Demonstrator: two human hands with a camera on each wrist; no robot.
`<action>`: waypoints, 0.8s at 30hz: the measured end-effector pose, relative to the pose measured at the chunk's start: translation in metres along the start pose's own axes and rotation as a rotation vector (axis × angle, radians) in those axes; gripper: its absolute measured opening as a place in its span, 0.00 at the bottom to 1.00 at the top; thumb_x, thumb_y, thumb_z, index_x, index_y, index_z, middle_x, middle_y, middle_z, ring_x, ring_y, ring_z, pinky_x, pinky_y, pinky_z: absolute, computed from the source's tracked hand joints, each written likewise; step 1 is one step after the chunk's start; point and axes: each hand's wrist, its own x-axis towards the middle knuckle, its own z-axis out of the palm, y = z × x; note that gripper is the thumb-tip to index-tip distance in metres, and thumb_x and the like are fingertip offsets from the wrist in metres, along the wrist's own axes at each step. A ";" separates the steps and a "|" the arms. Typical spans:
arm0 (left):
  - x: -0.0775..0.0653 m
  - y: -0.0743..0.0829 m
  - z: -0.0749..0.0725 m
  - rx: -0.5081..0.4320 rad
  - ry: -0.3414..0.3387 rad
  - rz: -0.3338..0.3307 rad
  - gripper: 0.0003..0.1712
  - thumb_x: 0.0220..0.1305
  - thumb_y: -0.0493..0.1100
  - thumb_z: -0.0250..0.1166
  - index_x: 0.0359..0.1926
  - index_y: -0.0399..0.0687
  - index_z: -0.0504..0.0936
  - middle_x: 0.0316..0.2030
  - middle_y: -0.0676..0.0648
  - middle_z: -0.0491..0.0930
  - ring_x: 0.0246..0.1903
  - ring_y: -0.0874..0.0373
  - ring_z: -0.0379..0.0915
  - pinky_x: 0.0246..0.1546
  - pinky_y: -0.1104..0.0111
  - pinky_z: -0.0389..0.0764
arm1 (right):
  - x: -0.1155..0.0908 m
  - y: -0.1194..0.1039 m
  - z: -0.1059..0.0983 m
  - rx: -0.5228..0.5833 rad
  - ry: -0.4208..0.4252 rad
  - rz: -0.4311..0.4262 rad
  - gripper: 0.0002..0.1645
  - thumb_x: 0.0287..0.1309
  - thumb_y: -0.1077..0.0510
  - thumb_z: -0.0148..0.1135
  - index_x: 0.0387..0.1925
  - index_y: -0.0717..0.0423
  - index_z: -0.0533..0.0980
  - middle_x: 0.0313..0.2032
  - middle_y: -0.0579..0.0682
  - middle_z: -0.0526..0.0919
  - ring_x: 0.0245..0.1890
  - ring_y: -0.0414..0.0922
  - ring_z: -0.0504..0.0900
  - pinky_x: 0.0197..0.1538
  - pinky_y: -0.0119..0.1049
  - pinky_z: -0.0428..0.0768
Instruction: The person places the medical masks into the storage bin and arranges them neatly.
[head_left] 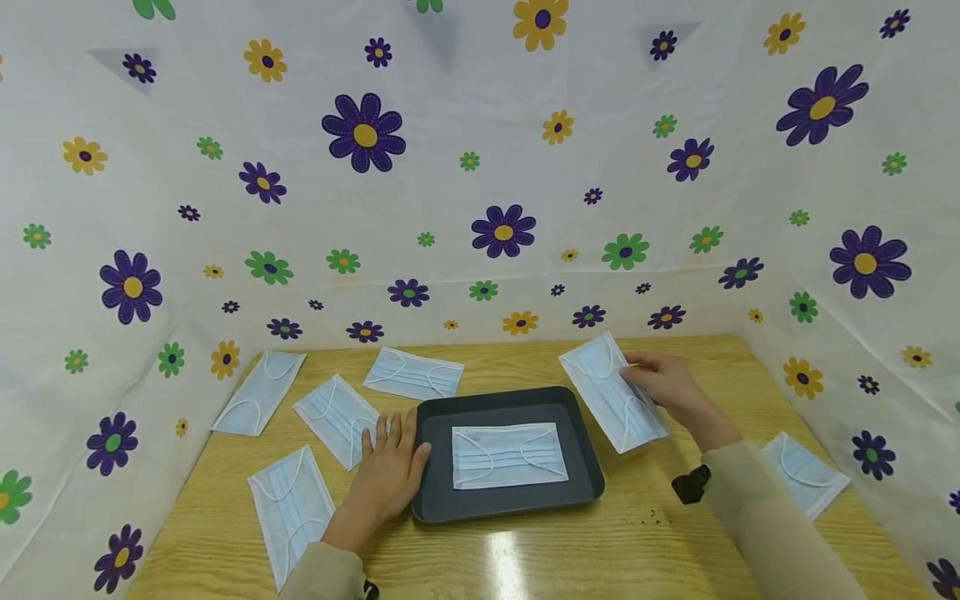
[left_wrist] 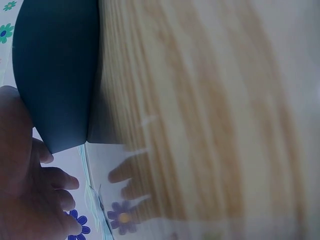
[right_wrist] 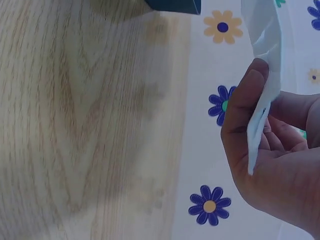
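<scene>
A pale blue face mask [head_left: 606, 387] is pinched in my right hand [head_left: 670, 387], held above the table just right of the dark grey tray [head_left: 517, 507]. Seen edge-on in the right wrist view, the same mask [right_wrist: 269, 75] passes between the thumb and fingers. Another face mask [head_left: 510, 456] lies flat inside the tray, ear loops on top. My left hand [head_left: 386, 479] rests at the tray's left edge, fingers extended and spread. From the left wrist view, its thumb side touches the tray's outer wall [left_wrist: 60, 70].
Several face masks lie left of the tray, including one mask [head_left: 292, 508] by my left forearm and one mask [head_left: 416, 372] behind the tray. A further mask [head_left: 804, 473] lies far right, partly under my right sleeve. Flowered cloth [head_left: 450, 183] encloses the wooden table [head_left: 570, 558].
</scene>
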 end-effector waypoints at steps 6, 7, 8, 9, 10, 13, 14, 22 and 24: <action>0.000 0.000 -0.001 0.007 -0.001 0.000 0.40 0.85 0.56 0.47 0.84 0.38 0.51 0.79 0.25 0.55 0.81 0.26 0.40 0.77 0.28 0.43 | 0.004 -0.008 0.013 -0.078 -0.024 -0.068 0.30 0.76 0.53 0.60 0.71 0.66 0.73 0.64 0.69 0.78 0.53 0.55 0.78 0.52 0.39 0.77; 0.000 0.000 -0.001 0.009 -0.001 0.001 0.40 0.85 0.56 0.47 0.84 0.38 0.51 0.79 0.25 0.55 0.81 0.26 0.40 0.77 0.28 0.43 | 0.005 -0.008 0.016 -0.083 -0.033 -0.076 0.30 0.76 0.53 0.61 0.70 0.66 0.73 0.63 0.68 0.79 0.53 0.55 0.78 0.52 0.39 0.76; 0.000 0.000 -0.001 0.011 -0.002 0.002 0.40 0.85 0.56 0.47 0.84 0.38 0.51 0.79 0.25 0.55 0.81 0.26 0.40 0.77 0.28 0.43 | 0.005 -0.009 0.018 -0.088 -0.042 -0.089 0.29 0.76 0.53 0.61 0.69 0.66 0.74 0.63 0.68 0.79 0.52 0.55 0.77 0.53 0.39 0.76; 0.000 0.000 -0.001 0.016 -0.001 0.003 0.40 0.85 0.56 0.47 0.84 0.38 0.51 0.79 0.24 0.55 0.81 0.26 0.40 0.77 0.28 0.43 | 0.006 -0.010 0.020 -0.091 -0.051 -0.101 0.29 0.75 0.53 0.61 0.68 0.66 0.75 0.63 0.67 0.79 0.52 0.54 0.77 0.53 0.39 0.75; 0.000 0.000 -0.002 0.020 -0.001 0.004 0.40 0.85 0.56 0.46 0.84 0.38 0.51 0.78 0.24 0.55 0.81 0.26 0.40 0.77 0.29 0.43 | 0.006 -0.012 0.023 -0.092 -0.060 -0.113 0.28 0.75 0.53 0.62 0.68 0.66 0.75 0.63 0.67 0.80 0.52 0.54 0.77 0.53 0.39 0.76; 0.000 0.000 -0.003 0.031 -0.002 0.007 0.40 0.85 0.57 0.46 0.83 0.38 0.51 0.79 0.24 0.55 0.81 0.26 0.40 0.77 0.29 0.42 | 0.007 -0.017 0.030 -0.090 -0.083 -0.144 0.26 0.74 0.55 0.63 0.66 0.66 0.77 0.61 0.66 0.81 0.52 0.53 0.78 0.54 0.38 0.76; 0.000 0.000 -0.003 0.033 0.000 0.009 0.40 0.85 0.57 0.46 0.83 0.38 0.51 0.79 0.24 0.54 0.81 0.26 0.40 0.77 0.29 0.42 | 0.007 -0.020 0.032 -0.093 -0.092 -0.154 0.26 0.74 0.56 0.63 0.65 0.67 0.77 0.61 0.66 0.81 0.52 0.53 0.78 0.53 0.39 0.76; -0.001 0.003 -0.005 0.045 0.024 0.011 0.40 0.84 0.59 0.47 0.83 0.38 0.54 0.80 0.26 0.53 0.82 0.26 0.38 0.78 0.29 0.39 | 0.007 -0.037 0.054 -0.122 -0.150 -0.199 0.22 0.73 0.57 0.63 0.63 0.62 0.81 0.61 0.63 0.83 0.53 0.53 0.79 0.60 0.48 0.79; -0.001 0.004 -0.005 0.054 0.028 0.010 0.41 0.84 0.59 0.47 0.83 0.38 0.54 0.80 0.26 0.53 0.82 0.27 0.38 0.78 0.29 0.39 | 0.009 -0.040 0.060 -0.123 -0.166 -0.220 0.21 0.73 0.58 0.63 0.62 0.62 0.81 0.61 0.63 0.83 0.52 0.52 0.80 0.60 0.48 0.79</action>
